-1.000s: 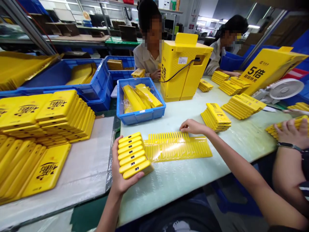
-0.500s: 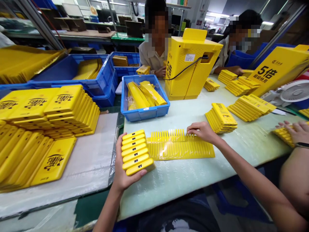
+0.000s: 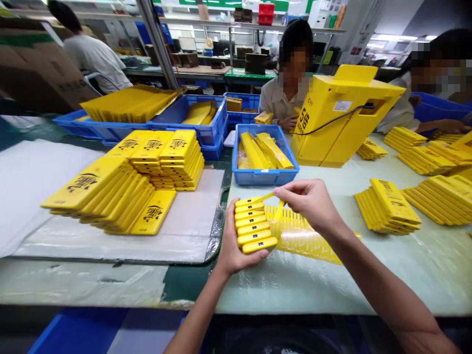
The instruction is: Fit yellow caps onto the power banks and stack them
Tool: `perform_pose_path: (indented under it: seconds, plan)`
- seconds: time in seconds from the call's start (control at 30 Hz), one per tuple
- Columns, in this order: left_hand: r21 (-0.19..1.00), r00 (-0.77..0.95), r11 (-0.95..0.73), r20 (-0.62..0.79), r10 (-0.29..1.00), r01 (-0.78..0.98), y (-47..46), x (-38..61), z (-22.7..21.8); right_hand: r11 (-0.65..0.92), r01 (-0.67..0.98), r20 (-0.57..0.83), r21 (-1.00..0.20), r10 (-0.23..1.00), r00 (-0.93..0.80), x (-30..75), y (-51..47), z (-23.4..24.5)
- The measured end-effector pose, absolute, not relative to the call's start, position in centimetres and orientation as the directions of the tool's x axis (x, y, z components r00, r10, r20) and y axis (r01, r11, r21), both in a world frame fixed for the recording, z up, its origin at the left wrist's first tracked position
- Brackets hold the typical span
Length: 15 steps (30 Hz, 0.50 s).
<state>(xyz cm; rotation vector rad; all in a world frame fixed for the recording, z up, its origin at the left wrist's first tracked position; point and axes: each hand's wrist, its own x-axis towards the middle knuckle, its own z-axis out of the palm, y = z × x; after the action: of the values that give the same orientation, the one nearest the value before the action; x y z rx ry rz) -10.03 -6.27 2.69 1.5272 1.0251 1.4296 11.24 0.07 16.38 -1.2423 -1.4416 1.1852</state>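
My left hand (image 3: 229,248) is wrapped round a stack of several yellow power banks (image 3: 253,227), their ends with small dark ports facing me. My right hand (image 3: 309,199) pinches a thin yellow strip (image 3: 266,196) between thumb and fingers. The strip's far end reaches the top power bank in the stack; whether it is stuck down I cannot tell. Another short yellow piece hangs below my right fingers. Beneath and behind the hands, a clear sheet of yellow strips (image 3: 308,242) lies on the table, partly hidden by my right hand and forearm.
Stacked yellow power banks (image 3: 155,209) lie on the white-covered left surface. A blue bin (image 3: 265,177) holds yellow packets. Behind it stands a large yellow box (image 3: 335,123) with a cable. More power bank stacks (image 3: 387,206) sit at right. Two co-workers sit across the table.
My right hand has moved from the strip sheet to the top of the stack, now carrying a yellow strip. My left hand still holds the power banks. The view has turned left.
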Motion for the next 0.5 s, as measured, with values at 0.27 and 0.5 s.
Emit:
perform_pose_path:
  seconds: [0.27,0.5]
  plan:
    - [0.934,0.029,-0.355,0.354,0.935,0.04,-6.9,-9.3,2.6,0.021,0.269,0.006,-0.963,0.998,-0.057,6.2,0.1,16.1]
    - [0.908,0.034,-0.408,0.407,0.913,0.092,-6.8,-9.3,2.5,0.055,0.351,0.035,-0.935,0.997,-0.065,6.2,0.0,18.0]
